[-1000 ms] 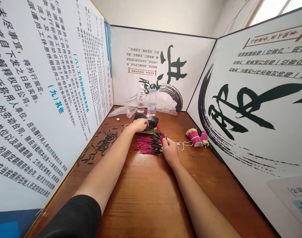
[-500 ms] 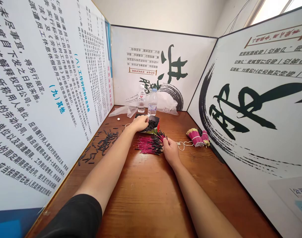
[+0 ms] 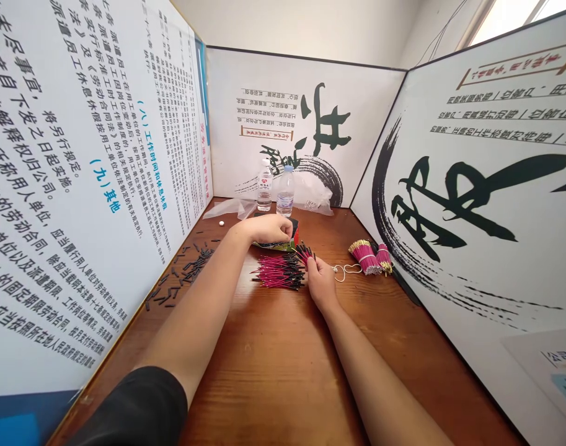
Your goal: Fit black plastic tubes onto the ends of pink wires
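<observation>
My right hand (image 3: 320,279) is closed round a small bunch of magenta wires (image 3: 303,253), some with black sleeved ends, fanned out toward the upper left. Over the open box (image 3: 296,231), my left hand (image 3: 272,229) hangs with fingers pinched together; whatever is between them is too small to make out. That hand and wrist hide most of the box. On the table just below lies a flat pile of magenta wires with black sleeves (image 3: 277,271), directly left of my right hand.
Loose black sleeves (image 3: 196,266) lie scattered at the left. Tied bundles of magenta wires (image 3: 367,257) sit at the right, beside a white cord loop (image 3: 342,272). Two water bottles (image 3: 285,193) and plastic bags (image 3: 317,197) stand at the back. Printed panels (image 3: 305,80) enclose the table (image 3: 273,371).
My left hand has risen out of the box of black sleeves and moved right, toward the wires. The right hand keeps its hold, almost still.
</observation>
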A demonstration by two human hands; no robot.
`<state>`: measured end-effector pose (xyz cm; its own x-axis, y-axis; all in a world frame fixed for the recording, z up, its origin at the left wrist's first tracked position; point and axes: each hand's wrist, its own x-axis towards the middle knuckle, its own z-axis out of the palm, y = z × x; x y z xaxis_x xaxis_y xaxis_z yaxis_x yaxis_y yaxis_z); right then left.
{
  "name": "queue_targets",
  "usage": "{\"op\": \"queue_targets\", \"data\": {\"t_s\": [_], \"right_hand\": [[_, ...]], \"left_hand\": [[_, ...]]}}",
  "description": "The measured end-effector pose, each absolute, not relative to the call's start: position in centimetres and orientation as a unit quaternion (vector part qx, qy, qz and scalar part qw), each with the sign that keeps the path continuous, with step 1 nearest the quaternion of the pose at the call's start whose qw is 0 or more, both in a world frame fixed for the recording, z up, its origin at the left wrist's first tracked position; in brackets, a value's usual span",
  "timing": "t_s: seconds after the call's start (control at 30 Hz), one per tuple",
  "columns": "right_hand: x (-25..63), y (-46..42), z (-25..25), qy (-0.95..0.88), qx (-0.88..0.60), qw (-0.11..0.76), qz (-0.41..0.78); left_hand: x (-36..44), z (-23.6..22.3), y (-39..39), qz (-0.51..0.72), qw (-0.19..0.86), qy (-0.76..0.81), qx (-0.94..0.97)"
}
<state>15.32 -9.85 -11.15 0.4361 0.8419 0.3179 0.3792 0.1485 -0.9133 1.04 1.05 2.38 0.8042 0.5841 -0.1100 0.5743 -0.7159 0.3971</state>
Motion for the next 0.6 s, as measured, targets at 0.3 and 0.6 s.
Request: {"op": "queue_targets", "data": {"t_s": [0.3, 0.6], "right_hand": [[15.12, -10.01, -10.72, -0.484, -0.637, 0.573, 0.176], [15.24, -9.72, -11.31, -0.486, -0.644, 0.566, 0.169]], "left_hand": [[1.40, 2.12, 0.60, -0.037, 0.201, 0.311, 0.928], [1.58, 2.61, 0.03, -0.044, 0.200, 0.300, 0.932]]}}
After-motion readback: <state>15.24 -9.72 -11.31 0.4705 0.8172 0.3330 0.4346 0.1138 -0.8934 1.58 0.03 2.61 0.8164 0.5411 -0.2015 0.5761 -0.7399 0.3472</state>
